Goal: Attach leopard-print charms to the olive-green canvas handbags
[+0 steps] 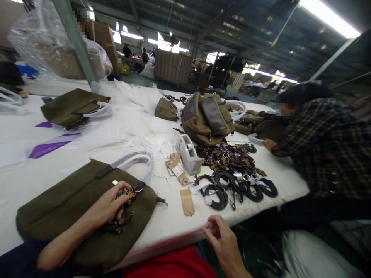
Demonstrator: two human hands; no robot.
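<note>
Pinching the patterned strap in my left hand, I have its fingers closed beside the metal ring at the green bag's wrapped handle. The green bag lies on the counter at my ten o'clock, with the strap's dark end hanging over its front. My right hand is at one o'clock by the counter's edge, apart from the bag, its thumb and forefinger close together; I cannot tell whether they grip anything.

For good control, I judge a light fingertip hold close to the ring best, with the ring turned to face me and the strap free of twists. The soft bag could slide or crease under a tug, so my other palm should steady it. I'd hold the strap clear of the handle's loose wrapping, which might snag. The tape dispenser stands at twelve, beyond a brown tag.
</note>
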